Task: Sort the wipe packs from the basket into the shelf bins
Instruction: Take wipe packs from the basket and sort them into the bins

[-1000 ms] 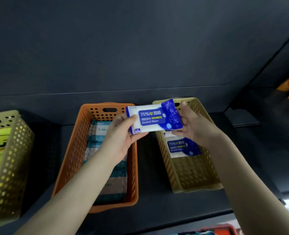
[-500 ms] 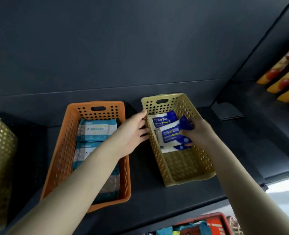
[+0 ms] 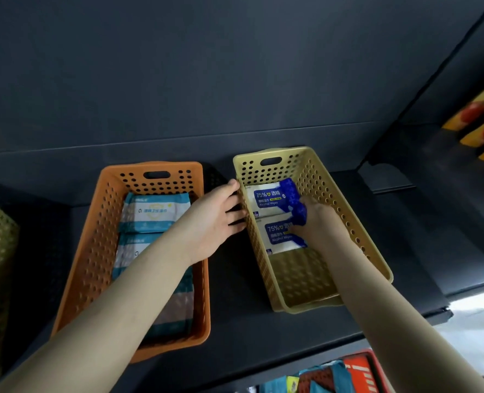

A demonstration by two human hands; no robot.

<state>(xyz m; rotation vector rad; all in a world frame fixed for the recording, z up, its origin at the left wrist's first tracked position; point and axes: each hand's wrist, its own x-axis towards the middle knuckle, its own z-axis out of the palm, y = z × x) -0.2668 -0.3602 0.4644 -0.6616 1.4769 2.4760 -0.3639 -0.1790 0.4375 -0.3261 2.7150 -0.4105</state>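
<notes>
- The yellow perforated plastic bin (image 3: 314, 305) stands on the dark shelf (image 3: 235, 282) and is the reference for every position below.
- The left hand (image 3: 215, 219) is flat, with straight fingers touching the outside of the bin's left wall near the rear. It probably braces the bin against sliding.
- The right hand (image 3: 317, 222) reaches inside the bin and lies over the right end of the near blue-and-white alcohol wipe pack (image 3: 277, 239). Whether it pinches the pack or only presses on it cannot be told.
- This pack lies flat, label up, against the rear blue-and-white alcohol wipe pack (image 3: 266, 198). Filling from the rear likely keeps the front half free.
- Left of the bin, the orange perforated plastic bin (image 3: 93, 251) holds teal-and-white wipe packs (image 3: 155, 211), one kind per bin.
- Below and in front of the bin, the red basket (image 3: 360, 370) shows more contents, so sorting appears unfinished.
</notes>
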